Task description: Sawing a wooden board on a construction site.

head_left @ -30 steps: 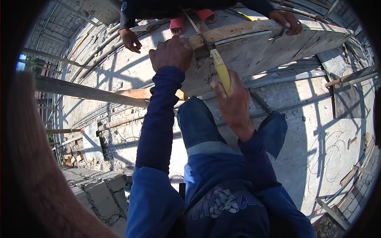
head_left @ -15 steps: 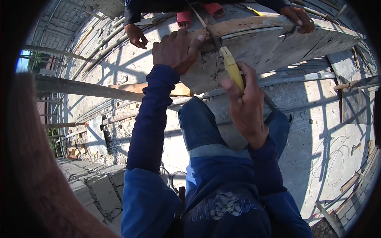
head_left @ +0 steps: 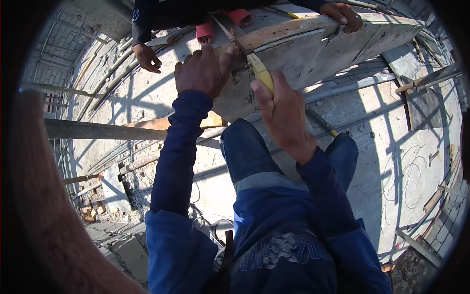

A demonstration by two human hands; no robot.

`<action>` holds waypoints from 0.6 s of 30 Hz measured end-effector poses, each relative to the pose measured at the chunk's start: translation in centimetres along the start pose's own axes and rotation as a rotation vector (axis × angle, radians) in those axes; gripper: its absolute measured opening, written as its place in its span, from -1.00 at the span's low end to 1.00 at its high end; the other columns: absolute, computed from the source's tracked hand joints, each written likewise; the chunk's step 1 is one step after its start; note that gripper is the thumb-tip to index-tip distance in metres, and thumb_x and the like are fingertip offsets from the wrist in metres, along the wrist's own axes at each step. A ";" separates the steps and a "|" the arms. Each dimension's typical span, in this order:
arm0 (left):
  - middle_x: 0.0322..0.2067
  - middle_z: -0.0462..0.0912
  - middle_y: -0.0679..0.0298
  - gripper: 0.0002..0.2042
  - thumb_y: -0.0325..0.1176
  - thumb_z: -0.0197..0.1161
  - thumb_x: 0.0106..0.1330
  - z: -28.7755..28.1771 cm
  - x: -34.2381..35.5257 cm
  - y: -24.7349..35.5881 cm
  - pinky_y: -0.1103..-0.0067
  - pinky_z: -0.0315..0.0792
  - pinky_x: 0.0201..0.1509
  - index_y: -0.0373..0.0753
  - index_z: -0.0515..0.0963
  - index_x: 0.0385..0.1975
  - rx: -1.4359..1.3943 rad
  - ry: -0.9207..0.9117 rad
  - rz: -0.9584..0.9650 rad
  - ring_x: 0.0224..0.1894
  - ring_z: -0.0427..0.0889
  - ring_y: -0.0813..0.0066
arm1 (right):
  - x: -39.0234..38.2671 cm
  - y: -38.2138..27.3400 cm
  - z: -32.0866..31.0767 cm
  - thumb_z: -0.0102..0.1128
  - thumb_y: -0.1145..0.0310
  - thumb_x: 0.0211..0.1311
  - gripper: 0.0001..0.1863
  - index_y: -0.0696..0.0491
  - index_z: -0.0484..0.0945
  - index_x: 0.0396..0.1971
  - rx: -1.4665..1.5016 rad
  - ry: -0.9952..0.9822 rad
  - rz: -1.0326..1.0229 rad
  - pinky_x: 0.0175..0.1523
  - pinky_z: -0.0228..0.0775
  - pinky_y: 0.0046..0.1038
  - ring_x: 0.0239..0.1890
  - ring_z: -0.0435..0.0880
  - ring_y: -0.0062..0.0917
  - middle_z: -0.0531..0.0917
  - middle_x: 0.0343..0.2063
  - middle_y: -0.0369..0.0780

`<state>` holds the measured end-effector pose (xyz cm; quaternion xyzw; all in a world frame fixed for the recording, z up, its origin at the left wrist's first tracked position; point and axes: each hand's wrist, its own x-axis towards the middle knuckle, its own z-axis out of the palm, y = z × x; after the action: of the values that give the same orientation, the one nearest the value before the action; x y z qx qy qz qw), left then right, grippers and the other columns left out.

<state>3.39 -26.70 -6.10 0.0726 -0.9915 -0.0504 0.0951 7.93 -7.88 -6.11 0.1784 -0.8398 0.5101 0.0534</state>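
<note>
My right hand (head_left: 285,112) is closed round the yellow handle of a handsaw (head_left: 261,73). Its blade runs up and away across the wooden top edge of a long panel (head_left: 303,54) with a grey, weathered face. Just left of the blade, my left hand (head_left: 203,73) grips the panel's near-left end, fingers over the wooden edge and thumb close to the saw. A person opposite holds the panel's edge farther right with one hand (head_left: 342,18). That person's other hand (head_left: 147,58) hangs loose beyond my left hand, touching nothing.
A timber beam (head_left: 107,130) crosses at left. Bamboo and metal poles lie about the concrete floor (head_left: 352,117). Wire loops (head_left: 406,181) lie at right near a flat board (head_left: 426,105). Concrete blocks (head_left: 129,255) stand lower left. The other person's feet in pink footwear (head_left: 205,33) are just past the panel.
My right hand has pushed the saw forward and slightly left, its handle now closer to the panel's edge. The whole view has shifted a little; my left hand stays on the panel.
</note>
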 end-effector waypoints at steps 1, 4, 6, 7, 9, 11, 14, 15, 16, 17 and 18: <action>-0.33 0.62 -0.03 -0.40 0.23 -0.21 0.32 0.0 0.0 0.1 0.13 0.35 -0.09 -0.27 0.42 -0.11 -0.007 -0.018 -0.036 -0.23 0.63 0.05 | -2.4 -0.8 -0.7 0.05 0.23 0.31 -0.73 0.16 0.41 -0.23 -0.001 0.004 0.072 -0.51 0.34 -0.28 -0.63 0.56 -0.21 0.51 -0.63 -0.06; -0.31 0.63 -0.02 -0.45 0.14 -0.21 0.35 -0.4 0.4 -0.7 0.12 0.33 -0.05 -0.25 0.43 -0.08 -0.030 -0.016 -0.063 -0.21 0.62 0.03 | -11.0 -1.6 -4.5 0.09 0.25 0.29 -0.66 0.21 0.40 -0.10 0.021 0.010 0.154 -0.46 0.45 -0.32 -0.56 0.65 -0.22 0.60 -0.52 -0.02; -0.29 0.64 0.02 -0.50 0.08 -0.20 0.35 -0.5 -0.2 -0.2 0.13 0.32 -0.01 -0.23 0.47 -0.07 -0.041 0.040 -0.069 -0.20 0.62 0.03 | -14.9 -1.6 -7.5 0.08 0.25 0.30 -0.62 0.22 0.40 -0.04 -0.035 -0.066 0.225 -0.41 0.50 -0.37 -0.51 0.68 -0.28 0.62 -0.49 -0.02; -0.29 0.64 0.02 -0.50 0.08 -0.20 0.35 -0.4 -0.3 0.1 0.13 0.32 -0.01 -0.23 0.47 -0.07 -0.035 0.053 -0.058 -0.20 0.62 0.03 | -14.5 -1.1 -6.8 0.08 0.25 0.30 -0.62 0.22 0.40 -0.04 -0.029 -0.050 0.216 -0.41 0.50 -0.37 -0.51 0.68 -0.28 0.62 -0.49 -0.02; -0.27 0.64 0.04 -0.52 0.04 -0.20 0.35 0.6 0.0 0.5 0.14 0.32 0.00 -0.21 0.47 -0.05 -0.003 0.061 -0.098 -0.19 0.62 0.06 | -12.8 1.5 -4.4 -0.01 0.17 0.34 -0.58 0.25 0.42 -0.04 0.070 0.048 0.130 -0.50 0.34 -0.47 -0.60 0.55 -0.57 0.54 -0.62 -0.22; -0.32 0.65 0.02 -0.57 -0.02 -0.22 0.35 1.4 0.7 -0.7 0.13 0.34 -0.04 -0.21 0.49 -0.15 0.008 0.130 -0.023 -0.19 0.62 0.04 | -4.1 2.0 0.0 0.01 0.19 0.33 -0.71 0.15 0.45 -0.25 -0.026 0.067 -0.012 -0.55 0.29 -0.34 -0.70 0.50 -0.32 0.49 -0.69 -0.12; -0.35 0.66 0.02 -0.59 -0.04 -0.21 0.35 0.5 1.3 0.7 0.13 0.35 -0.06 -0.21 0.51 -0.22 -0.020 0.071 -0.102 -0.23 0.63 0.02 | 0.8 1.6 0.3 0.04 0.22 0.32 -0.76 0.12 0.42 -0.31 -0.021 0.033 -0.004 -0.53 0.29 -0.31 -0.65 0.52 -0.19 0.47 -0.68 -0.08; -0.35 0.66 0.02 -0.59 -0.04 -0.21 0.35 0.3 1.0 0.5 0.13 0.35 -0.07 -0.21 0.51 -0.21 -0.009 0.054 -0.107 -0.24 0.63 0.02 | 0.2 1.1 0.5 0.03 0.23 0.33 -0.77 0.11 0.42 -0.30 0.022 0.049 -0.001 -0.53 0.29 -0.31 -0.65 0.53 -0.18 0.47 -0.69 -0.09; -0.35 0.66 0.02 -0.59 -0.05 -0.21 0.35 0.3 0.8 0.2 0.13 0.35 -0.07 -0.22 0.51 -0.21 0.000 0.036 -0.111 -0.25 0.63 0.02 | -2.3 0.3 -0.1 0.02 0.19 0.33 -0.73 0.12 0.43 -0.26 -0.021 0.057 0.024 -0.52 0.31 -0.32 -0.64 0.55 -0.21 0.49 -0.67 -0.10; -0.35 0.66 0.02 -0.59 -0.05 -0.21 0.35 0.2 1.7 -0.2 0.13 0.35 -0.07 -0.22 0.51 -0.21 -0.004 0.068 -0.130 -0.25 0.63 0.02 | -5.0 0.1 -1.4 0.01 0.16 0.34 -0.69 0.13 0.45 -0.21 -0.068 0.066 0.004 -0.51 0.33 -0.34 -0.64 0.57 -0.23 0.52 -0.65 -0.11; -0.35 0.66 0.02 -0.59 -0.05 -0.21 0.35 -0.1 1.6 -1.0 0.14 0.36 -0.06 -0.21 0.51 -0.20 -0.011 0.075 -0.139 -0.24 0.63 0.02 | -8.3 -0.1 -2.6 0.06 0.19 0.30 -0.67 0.17 0.43 -0.15 -0.023 0.049 0.056 -0.47 0.41 -0.33 -0.57 0.61 -0.19 0.57 -0.57 -0.06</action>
<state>1.95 -27.95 -5.85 0.1424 -0.9796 -0.0595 0.1291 15.42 -3.67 -7.03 0.1418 -0.8486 0.5059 0.0617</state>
